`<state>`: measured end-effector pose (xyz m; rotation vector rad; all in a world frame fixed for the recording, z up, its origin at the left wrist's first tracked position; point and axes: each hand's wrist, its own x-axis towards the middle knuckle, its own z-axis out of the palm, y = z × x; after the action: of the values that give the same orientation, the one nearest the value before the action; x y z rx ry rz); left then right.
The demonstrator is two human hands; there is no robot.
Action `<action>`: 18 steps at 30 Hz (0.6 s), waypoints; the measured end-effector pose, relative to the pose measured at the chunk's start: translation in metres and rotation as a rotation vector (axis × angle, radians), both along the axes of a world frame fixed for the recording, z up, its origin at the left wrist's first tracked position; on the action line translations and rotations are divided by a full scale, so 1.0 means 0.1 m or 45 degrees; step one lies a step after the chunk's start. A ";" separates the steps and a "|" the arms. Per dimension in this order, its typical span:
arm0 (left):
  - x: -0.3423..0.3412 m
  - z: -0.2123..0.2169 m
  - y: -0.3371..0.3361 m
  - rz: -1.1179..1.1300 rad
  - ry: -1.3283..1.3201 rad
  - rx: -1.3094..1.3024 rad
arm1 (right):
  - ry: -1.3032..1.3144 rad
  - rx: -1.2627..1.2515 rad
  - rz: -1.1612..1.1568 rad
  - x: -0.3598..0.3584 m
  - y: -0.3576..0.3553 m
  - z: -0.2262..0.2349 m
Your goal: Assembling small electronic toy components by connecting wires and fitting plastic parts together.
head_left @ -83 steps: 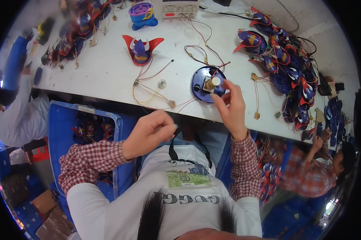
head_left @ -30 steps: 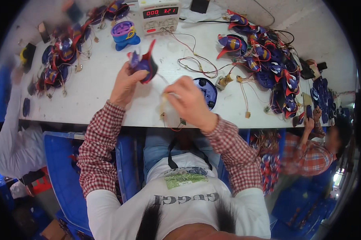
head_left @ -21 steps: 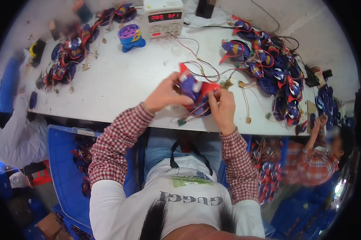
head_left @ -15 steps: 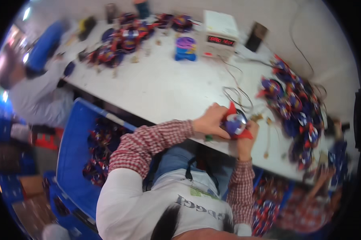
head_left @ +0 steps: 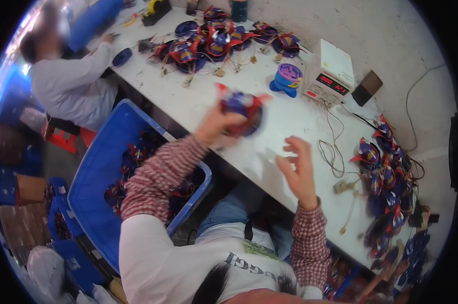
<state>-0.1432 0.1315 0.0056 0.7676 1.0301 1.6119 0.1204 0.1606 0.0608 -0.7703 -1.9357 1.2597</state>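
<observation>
A blue-and-red toy (head_left: 240, 109) is gripped in the left hand (head_left: 220, 127) and held up above the white surface (head_left: 198, 104), a bit blurred. The right hand (head_left: 299, 169) is held open with fingers spread, nothing in it, over the near edge of the surface. A blue bin (head_left: 94, 175) with more toys is seen just below the left arm. Toy piles (head_left: 216, 40) are heaped at the far end, another pile (head_left: 388, 177) at the right, a power supply (head_left: 333, 71) near the wires (head_left: 333, 152).

Left hand (head_left: 216, 129), frame centre: grips blue-red toy (head_left: 241, 106) above white table (head_left: 198, 101). Right hand (head_left: 300, 169), right of centre: fingers spread, empty. Blue bin (head_left: 99, 177), lower left.
</observation>
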 end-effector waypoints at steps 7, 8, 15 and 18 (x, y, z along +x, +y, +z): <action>-1.52 -0.13 -0.16 -0.039 1.550 0.370 | -0.243 0.027 -0.027 0.12 -0.16 -0.50; -1.59 -0.15 -0.17 -0.102 1.534 0.384 | -0.267 0.070 -0.044 0.19 -0.18 -0.52; -1.95 -0.12 0.40 0.006 1.650 0.183 | -0.410 0.039 -0.184 0.56 -0.33 -0.51; -2.09 -0.06 0.57 0.149 1.748 0.024 | -0.338 0.104 -0.247 0.75 -0.31 -0.48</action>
<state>-0.3526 0.1887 -0.0008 1.9443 1.9906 1.0334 0.1952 0.1294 0.0132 -1.1004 -2.0477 0.9960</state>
